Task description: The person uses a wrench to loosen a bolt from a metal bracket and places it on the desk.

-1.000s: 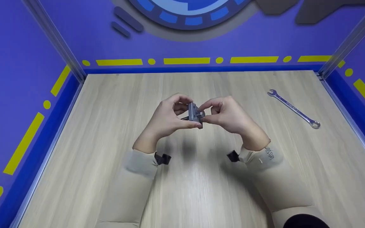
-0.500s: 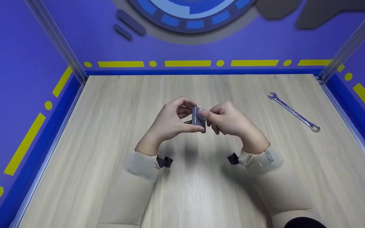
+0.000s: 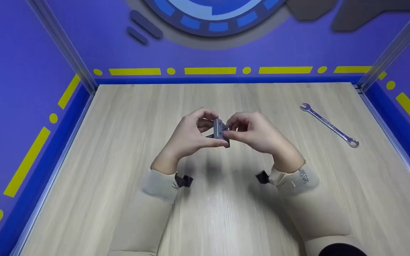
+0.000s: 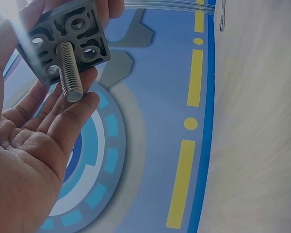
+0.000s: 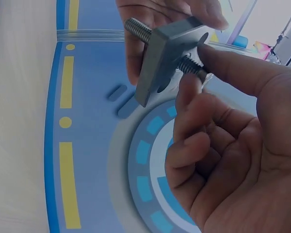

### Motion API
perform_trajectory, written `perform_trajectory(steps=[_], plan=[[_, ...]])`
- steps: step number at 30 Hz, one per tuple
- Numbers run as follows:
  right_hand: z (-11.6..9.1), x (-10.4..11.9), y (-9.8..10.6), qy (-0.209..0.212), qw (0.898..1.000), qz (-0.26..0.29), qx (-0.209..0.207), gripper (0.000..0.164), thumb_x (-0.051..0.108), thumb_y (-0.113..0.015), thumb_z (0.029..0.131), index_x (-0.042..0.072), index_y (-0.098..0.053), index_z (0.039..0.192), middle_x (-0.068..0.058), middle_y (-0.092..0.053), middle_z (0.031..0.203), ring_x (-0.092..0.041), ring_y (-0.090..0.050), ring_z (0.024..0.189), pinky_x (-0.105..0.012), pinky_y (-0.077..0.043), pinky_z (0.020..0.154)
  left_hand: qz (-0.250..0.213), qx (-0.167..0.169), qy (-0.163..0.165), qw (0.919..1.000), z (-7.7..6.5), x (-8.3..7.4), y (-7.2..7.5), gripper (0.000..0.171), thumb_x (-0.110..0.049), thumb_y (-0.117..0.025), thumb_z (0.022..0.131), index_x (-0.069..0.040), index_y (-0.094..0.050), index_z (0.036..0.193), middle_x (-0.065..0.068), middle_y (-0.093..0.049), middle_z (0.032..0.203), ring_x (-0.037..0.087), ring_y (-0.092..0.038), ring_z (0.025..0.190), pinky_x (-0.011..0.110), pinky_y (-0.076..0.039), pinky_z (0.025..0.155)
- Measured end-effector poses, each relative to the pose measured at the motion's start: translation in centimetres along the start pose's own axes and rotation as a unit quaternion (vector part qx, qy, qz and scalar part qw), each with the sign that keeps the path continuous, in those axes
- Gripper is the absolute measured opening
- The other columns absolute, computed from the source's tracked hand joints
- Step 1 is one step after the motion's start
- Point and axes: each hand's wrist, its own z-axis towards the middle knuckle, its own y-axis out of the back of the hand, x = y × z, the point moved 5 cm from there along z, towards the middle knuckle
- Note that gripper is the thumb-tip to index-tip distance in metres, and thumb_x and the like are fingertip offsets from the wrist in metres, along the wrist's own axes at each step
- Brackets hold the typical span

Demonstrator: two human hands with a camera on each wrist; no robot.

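A square grey plate (image 4: 80,29) with corner holes and ribs on one face is held up over the table. A threaded bolt (image 4: 68,68) stands out from the middle of its ribbed face. My left hand (image 3: 190,133) grips the plate by its edges, between thumb and fingers. On the plate's smooth side, in the right wrist view, a short threaded bolt end (image 5: 190,65) sticks out. My right hand (image 3: 256,129) has thumb and forefinger at this end, pinching it from both sides, and the fingers partly cover it in the head view.
A combination wrench (image 3: 329,125) lies at the right of the wooden table (image 3: 119,142). Blue panels (image 3: 219,57) with yellow marks stand behind and at the sides, joined by metal posts. Black wrist cameras (image 3: 185,180) sit at both cuffs.
The right thumb swung up over the bolt end half a second ago and is now lower again, with the forefinger opposite. The left hand keeps its grip on the plate; the wrench stays put.
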Motion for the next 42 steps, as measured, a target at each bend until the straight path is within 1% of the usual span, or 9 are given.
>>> perform_trajectory(steps=[7, 12, 18, 21, 25, 27, 30, 36, 42], plan=[[-0.1, 1.0, 0.1, 0.088, 0.996, -0.012, -0.030, 0.021, -0.003, -0.087, 0.094, 0.013, -0.089, 0.106, -0.004, -0.079, 0.107, -0.015, -0.062, 0.086, -0.022, -0.048, 0.071, -0.008, -0.005, 0.005, 0.9999, 0.1, 0.0, 0.3, 0.071, -0.017, -0.110, 0.074, -0.009, -0.069, 0.132, 0.007, -0.075, 0.128, 0.022, -0.081, 0.117, 0.030, -0.061, 0.121], [-0.1, 1.1, 0.3, 0.119, 0.992, -0.015, -0.027, 0.025, -0.006, -0.084, 0.095, 0.015, -0.090, 0.107, -0.004, -0.080, 0.110, -0.019, -0.064, 0.092, -0.021, -0.047, 0.072, -0.007, -0.003, 0.002, 1.0000, 0.1, -0.2, 0.3, 0.071, -0.017, -0.109, 0.074, -0.007, -0.069, 0.132, 0.009, -0.075, 0.129, 0.022, -0.080, 0.118, 0.031, -0.061, 0.121], [-0.4, 0.7, 1.4, 0.061, 0.997, -0.016, -0.034, 0.032, 0.004, -0.076, 0.104, 0.011, -0.082, 0.135, -0.010, -0.081, 0.120, -0.025, -0.068, 0.100, -0.024, -0.054, 0.081, 0.006, -0.005, 0.000, 1.0000, 0.0, -0.3, 0.3, 0.072, -0.020, -0.109, 0.075, -0.009, -0.068, 0.133, 0.008, -0.074, 0.133, 0.021, -0.080, 0.121, 0.038, -0.060, 0.124], [-0.2, 0.1, 1.2, -0.003, 0.999, -0.019, -0.044, 0.020, 0.025, -0.074, 0.111, 0.010, -0.086, 0.115, -0.006, -0.081, 0.100, -0.020, -0.065, 0.086, -0.026, -0.051, 0.073, 0.010, -0.004, -0.002, 0.9999, 0.0, -0.2, 0.2, 0.072, -0.019, -0.109, 0.075, -0.009, -0.068, 0.134, 0.008, -0.073, 0.133, 0.021, -0.079, 0.123, 0.038, -0.060, 0.123], [0.0, -0.5, 0.5, -0.060, 0.997, -0.033, -0.029, 0.047, 0.045, -0.071, 0.112, 0.013, -0.081, 0.080, -0.001, -0.074, 0.073, -0.018, -0.060, 0.067, -0.027, -0.047, 0.061, 0.016, -0.006, 0.001, 0.9999, -0.1, -0.1, 0.0, 0.073, -0.021, -0.109, 0.075, -0.009, -0.069, 0.134, 0.006, -0.074, 0.131, 0.020, -0.080, 0.124, 0.034, -0.061, 0.121], [0.0, -0.5, 0.3, -0.071, 0.997, -0.040, -0.016, 0.051, 0.048, -0.070, 0.112, 0.014, -0.079, 0.075, -0.002, -0.073, 0.069, -0.017, -0.060, 0.064, -0.027, -0.047, 0.058, 0.020, -0.006, 0.003, 0.9998, -0.1, -0.1, -0.1, 0.073, -0.022, -0.110, 0.074, -0.010, -0.069, 0.133, 0.005, -0.074, 0.131, 0.019, -0.080, 0.124, 0.033, -0.061, 0.121], [0.0, -0.5, 0.1, -0.069, 0.997, -0.045, -0.008, 0.046, 0.046, -0.074, 0.110, 0.014, -0.081, 0.078, -0.001, -0.073, 0.071, -0.017, -0.060, 0.065, -0.026, -0.046, 0.057, 0.021, -0.007, 0.005, 0.9997, -0.1, 0.0, -0.1, 0.071, -0.023, -0.110, 0.074, -0.013, -0.070, 0.132, 0.004, -0.075, 0.130, 0.018, -0.080, 0.124, 0.033, -0.061, 0.121], [0.0, 0.0, 0.2, -0.030, 0.999, -0.038, -0.006, 0.016, 0.029, -0.084, 0.105, 0.013, -0.087, 0.105, 0.000, -0.078, 0.090, -0.018, -0.063, 0.080, -0.026, -0.051, 0.069, 0.021, -0.007, 0.002, 0.9998, -0.1, -0.1, -0.1, 0.071, -0.024, -0.110, 0.075, -0.014, -0.070, 0.132, 0.004, -0.074, 0.130, 0.018, -0.080, 0.123, 0.032, -0.061, 0.122], [-0.4, 0.7, 0.5, 0.026, 0.999, -0.026, -0.021, 0.016, 0.012, -0.090, 0.097, 0.014, -0.088, 0.113, -0.002, -0.081, 0.104, -0.018, -0.062, 0.083, -0.025, -0.049, 0.071, 0.009, -0.011, 0.005, 0.9999, -0.2, -0.1, 0.0, 0.072, -0.024, -0.111, 0.073, -0.013, -0.070, 0.132, 0.005, -0.074, 0.130, 0.019, -0.080, 0.122, 0.032, -0.060, 0.122]])
